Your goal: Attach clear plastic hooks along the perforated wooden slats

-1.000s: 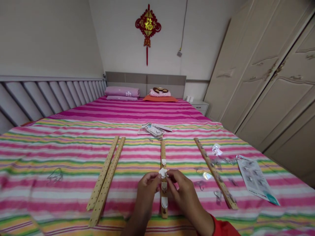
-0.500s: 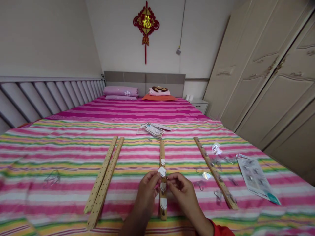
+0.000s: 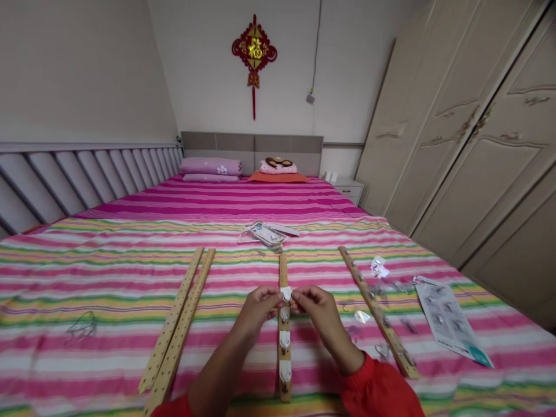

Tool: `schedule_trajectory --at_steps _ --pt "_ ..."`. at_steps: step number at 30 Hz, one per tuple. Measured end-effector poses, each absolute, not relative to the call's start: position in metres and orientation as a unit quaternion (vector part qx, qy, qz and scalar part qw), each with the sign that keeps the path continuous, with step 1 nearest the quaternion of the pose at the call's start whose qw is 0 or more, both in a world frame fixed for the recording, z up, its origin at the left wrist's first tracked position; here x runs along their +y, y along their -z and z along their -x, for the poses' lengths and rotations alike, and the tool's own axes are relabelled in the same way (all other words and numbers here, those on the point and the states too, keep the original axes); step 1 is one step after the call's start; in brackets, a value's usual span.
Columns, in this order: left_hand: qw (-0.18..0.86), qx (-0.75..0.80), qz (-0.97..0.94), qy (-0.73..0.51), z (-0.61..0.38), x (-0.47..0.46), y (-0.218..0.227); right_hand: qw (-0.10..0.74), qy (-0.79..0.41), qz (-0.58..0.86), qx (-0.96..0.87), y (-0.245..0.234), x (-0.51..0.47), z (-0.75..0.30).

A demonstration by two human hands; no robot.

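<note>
My left hand [image 3: 259, 307] and my right hand [image 3: 313, 305] meet over the middle wooden strip [image 3: 283, 272], fingertips pinched together on a small white hook piece [image 3: 285, 293]. That strip lies lengthwise on the striped bedspread [image 3: 130, 278]. Below my fingers it carries three white-and-metal hooks [image 3: 284, 341] in a row. Both arms reach in from the bottom edge in red sleeves.
Two perforated wooden strips [image 3: 176, 327] lie side by side to the left. Another strip [image 3: 376, 310] with hooks lies to the right, amid loose hooks and clear wrappers [image 3: 377, 267]. A printed packaging card [image 3: 447, 315] lies far right. Opened packaging [image 3: 267, 233] sits ahead. Wardrobe [image 3: 478, 133] at right.
Both hands have moved farther up the middle strip with the white hook piece. My view has tilted down a little, so the strip's lower hooks and my sleeves show more.
</note>
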State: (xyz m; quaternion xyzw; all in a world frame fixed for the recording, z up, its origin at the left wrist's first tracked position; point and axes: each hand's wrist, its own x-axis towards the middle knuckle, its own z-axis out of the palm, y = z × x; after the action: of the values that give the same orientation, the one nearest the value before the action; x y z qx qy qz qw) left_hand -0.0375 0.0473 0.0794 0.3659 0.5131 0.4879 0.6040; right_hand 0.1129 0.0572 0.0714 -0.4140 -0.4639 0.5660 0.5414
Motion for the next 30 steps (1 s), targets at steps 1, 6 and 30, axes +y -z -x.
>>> schedule_trajectory --at_steps 1,6,30 --pt "0.602 0.515 -0.370 -0.486 0.038 0.053 -0.079 0.543 -0.569 0.420 -0.453 -0.069 0.063 -0.112" --pt "0.600 0.518 -0.383 -0.474 0.039 0.081 -0.077 0.543 -0.582 0.433 -0.423 -0.061 0.086 -0.111" --pt "0.588 0.577 -0.323 -0.467 0.035 0.154 -0.031 0.525 -0.601 0.464 -0.385 -0.015 0.144 -0.098"
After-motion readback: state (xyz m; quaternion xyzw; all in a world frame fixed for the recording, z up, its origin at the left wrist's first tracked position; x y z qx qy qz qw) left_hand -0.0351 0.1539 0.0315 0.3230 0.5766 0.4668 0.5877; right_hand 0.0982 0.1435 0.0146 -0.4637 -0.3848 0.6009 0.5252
